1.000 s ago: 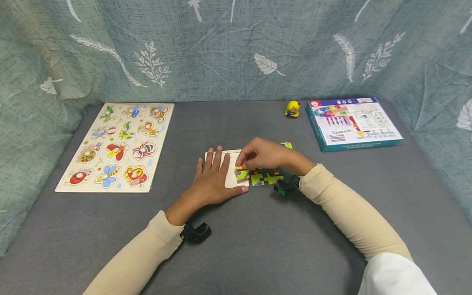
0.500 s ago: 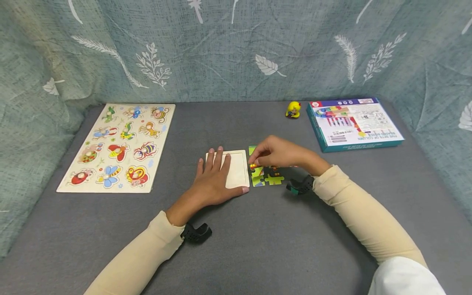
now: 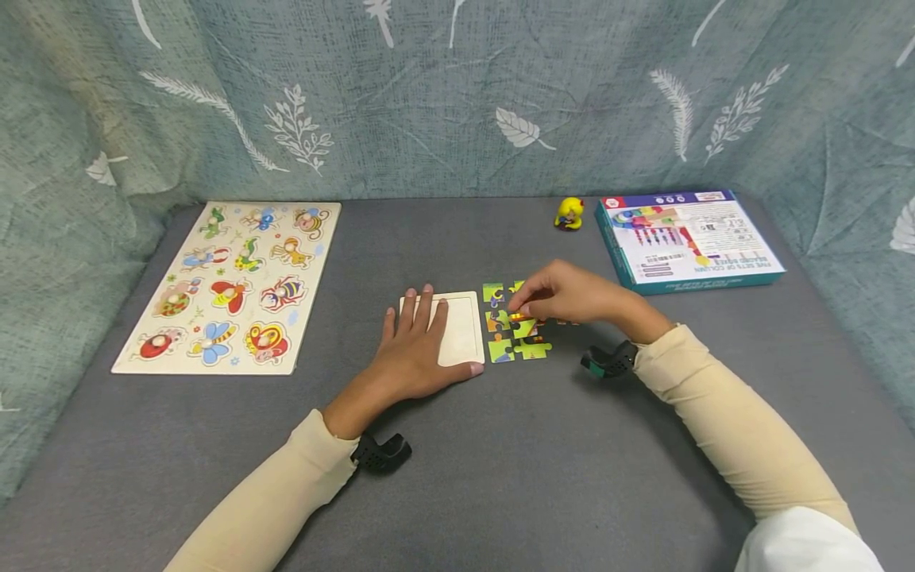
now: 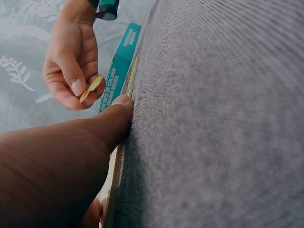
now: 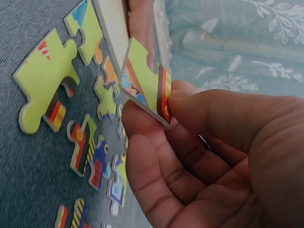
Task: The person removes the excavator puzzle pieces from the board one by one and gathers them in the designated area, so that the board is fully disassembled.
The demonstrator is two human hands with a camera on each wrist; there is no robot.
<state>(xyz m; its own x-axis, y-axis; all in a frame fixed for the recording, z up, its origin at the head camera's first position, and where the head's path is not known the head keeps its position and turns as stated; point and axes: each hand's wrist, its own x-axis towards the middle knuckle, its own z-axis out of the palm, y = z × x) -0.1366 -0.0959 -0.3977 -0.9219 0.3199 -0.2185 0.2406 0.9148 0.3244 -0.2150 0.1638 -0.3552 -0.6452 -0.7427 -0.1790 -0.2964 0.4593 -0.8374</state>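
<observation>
My left hand (image 3: 411, 349) lies spread over the left part of a pale wooden puzzle tray (image 3: 461, 334), its thumb along the front edge. My right hand (image 3: 572, 294) pinches a jigsaw piece (image 5: 145, 83) between thumb and fingers; the piece is green with a red, yellow and black strip. In the head view that hand is over several loose jigsaw pieces (image 3: 500, 350) lying to the right of the tray. From the right wrist, more of them show on the cloth, such as a large green piece (image 5: 45, 76) with a small cone picture. The right hand hides some pieces in the head view.
A wooden insect knob puzzle board (image 3: 236, 290) lies at the left. Toward the back right are a teal-edged bead set box (image 3: 689, 242) and a small yellow-haired figurine (image 3: 569, 214). A leaf-patterned curtain (image 3: 429, 103) hangs behind the grey table (image 3: 457, 492).
My right hand has moved right, carrying the jigsaw piece from the tray's right edge to above the loose pieces. The tray's right side now shows. The left hand stays where it was.
</observation>
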